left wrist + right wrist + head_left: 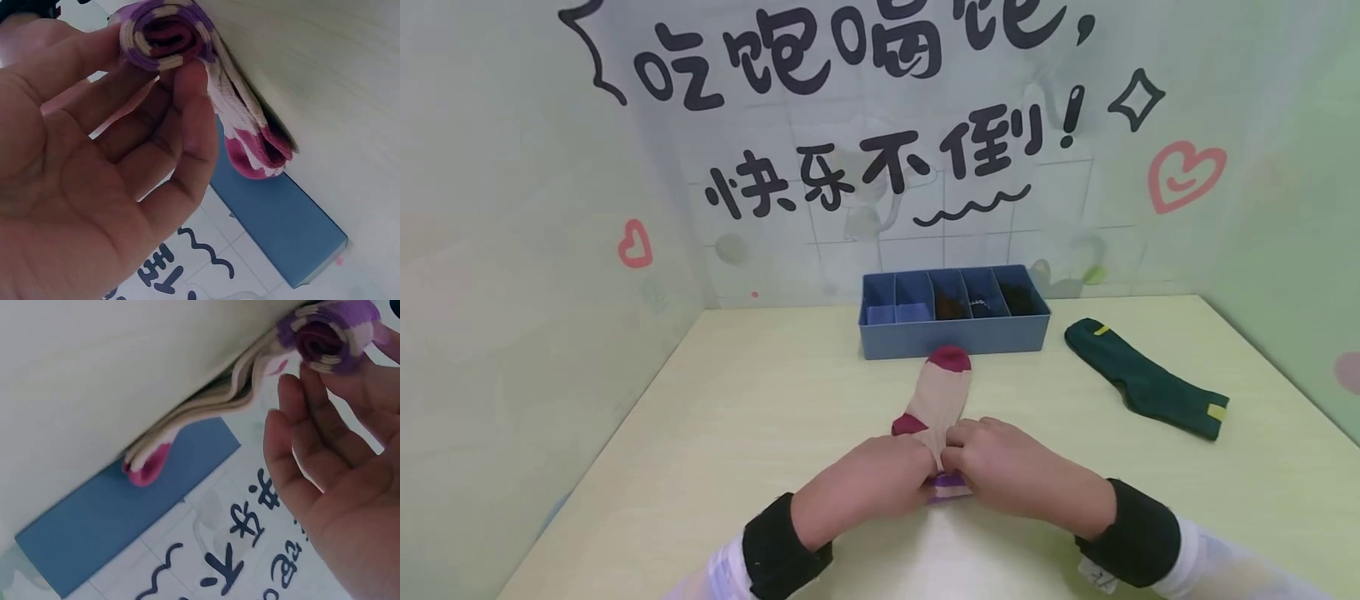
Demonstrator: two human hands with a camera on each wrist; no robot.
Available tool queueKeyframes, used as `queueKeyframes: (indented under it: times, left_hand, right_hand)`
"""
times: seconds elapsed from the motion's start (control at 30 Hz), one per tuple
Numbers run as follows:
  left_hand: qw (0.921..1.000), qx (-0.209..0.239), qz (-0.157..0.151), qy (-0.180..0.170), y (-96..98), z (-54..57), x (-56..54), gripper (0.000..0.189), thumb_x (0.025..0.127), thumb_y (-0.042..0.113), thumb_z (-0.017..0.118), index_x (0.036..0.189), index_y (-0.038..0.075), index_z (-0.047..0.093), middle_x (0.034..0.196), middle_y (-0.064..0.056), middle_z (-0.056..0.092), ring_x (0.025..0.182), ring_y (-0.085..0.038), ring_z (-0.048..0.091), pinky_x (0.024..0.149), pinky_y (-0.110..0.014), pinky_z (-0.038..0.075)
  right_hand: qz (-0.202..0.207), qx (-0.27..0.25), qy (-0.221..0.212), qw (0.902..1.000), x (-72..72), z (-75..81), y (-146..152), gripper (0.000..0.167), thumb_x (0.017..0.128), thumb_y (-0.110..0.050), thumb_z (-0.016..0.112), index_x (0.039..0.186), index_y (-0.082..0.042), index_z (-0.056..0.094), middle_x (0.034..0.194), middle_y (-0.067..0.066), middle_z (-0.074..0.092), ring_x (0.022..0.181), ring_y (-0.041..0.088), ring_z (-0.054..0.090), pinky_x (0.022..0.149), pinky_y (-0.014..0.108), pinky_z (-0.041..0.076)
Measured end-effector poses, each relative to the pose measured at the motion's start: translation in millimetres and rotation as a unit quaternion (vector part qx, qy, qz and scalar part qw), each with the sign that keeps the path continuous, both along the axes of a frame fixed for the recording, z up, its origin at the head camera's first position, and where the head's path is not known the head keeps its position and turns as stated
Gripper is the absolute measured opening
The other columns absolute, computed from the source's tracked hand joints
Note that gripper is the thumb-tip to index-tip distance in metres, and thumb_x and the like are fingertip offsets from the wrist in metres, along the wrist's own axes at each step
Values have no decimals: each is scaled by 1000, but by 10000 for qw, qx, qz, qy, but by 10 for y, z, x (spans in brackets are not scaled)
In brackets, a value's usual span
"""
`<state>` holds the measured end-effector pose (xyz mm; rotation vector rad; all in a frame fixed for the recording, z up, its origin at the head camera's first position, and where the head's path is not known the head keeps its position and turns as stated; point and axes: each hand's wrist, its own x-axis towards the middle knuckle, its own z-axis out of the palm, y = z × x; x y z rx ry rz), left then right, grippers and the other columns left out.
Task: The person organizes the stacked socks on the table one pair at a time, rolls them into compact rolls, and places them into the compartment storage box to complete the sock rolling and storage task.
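Pinching the rolled end of the beige sock (942, 396), left hand (874, 477) and right hand (1011, 467) each show a closed grip. Sock lies on the worktop (737, 400), toe by the divided box (902, 341). Uneven finger pressure could skew the roll; slackening could unwind it.

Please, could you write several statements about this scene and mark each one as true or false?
1. The left grip holds the rolled end of the beige sock. True.
2. The right grip holds the green sock. False: it also holds the beige sock.
3. The box has five compartments. True.
4. In the head view, the green sock lies left of the box. False: it lies to the right.
5. The green sock is rolled up. False: it lies unrolled.
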<state>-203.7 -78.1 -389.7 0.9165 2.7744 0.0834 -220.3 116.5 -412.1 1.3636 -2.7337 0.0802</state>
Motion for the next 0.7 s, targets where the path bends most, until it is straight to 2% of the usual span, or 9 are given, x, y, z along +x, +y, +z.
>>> queueKeyframes:
  times: [0.07,0.2,0.37,0.47,0.57,0.63,0.7]
  left_hand:
    - [9997,162,119,-171,-22,-4,-27,13,99,25,76,93,14,74,66,3,53,60,-10,50,61,-21,43]
    - [9978,344,325,-457,-54,-15,-94,13,99,25,76,101,14,71,71,3,56,63,-10,52,64,-21,45]
    - [9980,294,408,-394,-29,-32,-138,15,99,26,76,104,15,68,76,4,61,66,-11,55,66,-22,46]
    - [9996,-172,223,-31,0,-41,-98,15,99,29,76,105,16,71,79,2,64,70,-11,55,67,-22,49]
    - [9963,-731,21,446,37,-57,-13,24,98,36,77,113,17,74,96,1,68,83,-12,56,70,-26,53]
    - [9923,-992,-125,725,63,-71,47,31,96,41,79,116,18,75,105,0,68,90,-13,56,71,-28,54]
    - [9899,-1064,-236,908,85,-86,92,32,95,43,79,116,19,76,107,1,68,91,-13,55,69,-28,52]
  right_hand:
    - [70,-36,62,10000,19,27,9,21,88,-21,88,106,-15,80,89,-4,72,77,6,59,82,27,59]
    - [248,95,82,9996,60,75,27,23,91,-26,85,112,-16,81,98,-3,78,86,10,68,87,32,62]
    - [345,370,185,9985,76,82,42,30,90,-27,86,119,-19,82,105,-3,81,98,14,73,93,37,62]
    - [375,385,113,9985,66,76,42,31,91,-23,85,121,-18,81,105,-2,80,97,14,73,92,35,62]
    - [387,300,-94,9988,38,61,50,30,90,-21,85,120,-19,81,98,-2,78,84,10,67,87,30,61]
    - [347,272,-346,9984,14,55,61,29,90,-19,86,119,-20,82,94,-3,77,77,7,61,83,27,59]
    - [250,281,-714,9967,-1,51,73,27,91,-18,85,118,-21,82,92,-3,76,73,5,58,82,25,59]
